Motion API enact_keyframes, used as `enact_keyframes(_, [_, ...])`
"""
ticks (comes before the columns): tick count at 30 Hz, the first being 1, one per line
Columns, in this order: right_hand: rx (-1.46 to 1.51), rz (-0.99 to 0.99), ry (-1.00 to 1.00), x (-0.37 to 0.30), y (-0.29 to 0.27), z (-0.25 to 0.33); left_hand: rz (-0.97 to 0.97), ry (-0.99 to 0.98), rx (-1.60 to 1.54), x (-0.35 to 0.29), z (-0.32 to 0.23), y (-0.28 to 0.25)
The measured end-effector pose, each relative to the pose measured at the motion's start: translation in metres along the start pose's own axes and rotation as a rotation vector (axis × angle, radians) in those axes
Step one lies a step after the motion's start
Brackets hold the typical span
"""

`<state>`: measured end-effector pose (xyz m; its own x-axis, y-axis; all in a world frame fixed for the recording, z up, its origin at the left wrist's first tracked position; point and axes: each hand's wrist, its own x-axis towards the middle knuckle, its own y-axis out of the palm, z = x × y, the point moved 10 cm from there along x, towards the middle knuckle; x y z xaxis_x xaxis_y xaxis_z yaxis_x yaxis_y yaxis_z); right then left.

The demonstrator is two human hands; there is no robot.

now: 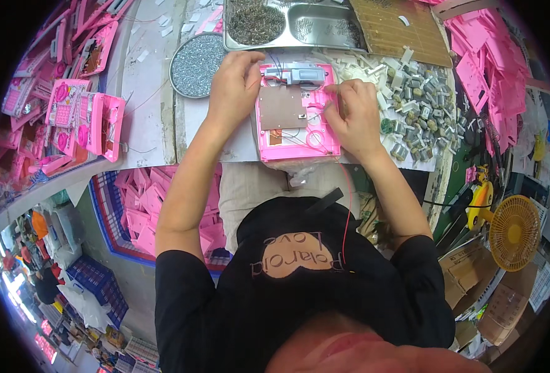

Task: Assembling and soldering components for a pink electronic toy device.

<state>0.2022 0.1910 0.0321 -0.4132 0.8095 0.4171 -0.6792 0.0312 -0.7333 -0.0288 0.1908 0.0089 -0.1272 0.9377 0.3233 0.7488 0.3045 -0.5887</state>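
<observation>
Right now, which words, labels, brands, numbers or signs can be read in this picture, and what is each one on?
Black short-sleeved shirt: large lettering on the chest, legible; wording not copied here.
Brown cardboard box, lower right: small print, too blurred to read.
Pink patterned plastic casings, left: tiny panel markings, too small to read.
Open pink plastic casing, top centre: no lettering I can make out.

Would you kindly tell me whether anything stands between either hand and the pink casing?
Nothing visible does: the right hand is at the right edge of the pink casing, and the left hand is by its upper left corner. The round dish sits to the left, out of the way.
</observation>
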Motion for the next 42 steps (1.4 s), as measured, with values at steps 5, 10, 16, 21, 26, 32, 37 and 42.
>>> enact_keyframes(5, [0.049,0.038,-0.001,0.013,0.001,-0.014,-0.252,-0.303,-0.453,-0.029,0.026,-0.032])
enact_keyframes(10, [-0.126,0.194,0.032,0.028,0.009,-0.009,-0.335,0.021,-0.175,-0.065,-0.031,-0.046])
enact_keyframes(16, [-0.089,0.190,-0.048,0.029,0.011,-0.004,-0.098,0.090,-0.192,-0.075,-0.072,-0.005])
enact_keyframes(21, [0.004,0.185,-0.113,0.026,0.007,0.006,-0.056,0.160,-0.111,-0.061,-0.078,0.011])
enact_keyframes(26, [0.016,0.142,-0.193,0.023,0.003,0.019,0.031,0.264,0.168,-0.043,-0.085,0.026])
enact_keyframes(32, [-0.071,0.134,-0.290,0.026,0.005,0.030,0.124,0.384,0.307,-0.045,-0.089,0.035])
enact_keyframes(37, [-0.096,0.277,-0.409,0.032,0.015,0.039,0.208,0.366,0.353,-0.039,-0.087,0.038])
enact_keyframes(42, [0.003,0.241,-0.397,0.035,0.007,0.036,0.173,0.273,0.163,-0.036,-0.078,0.042])
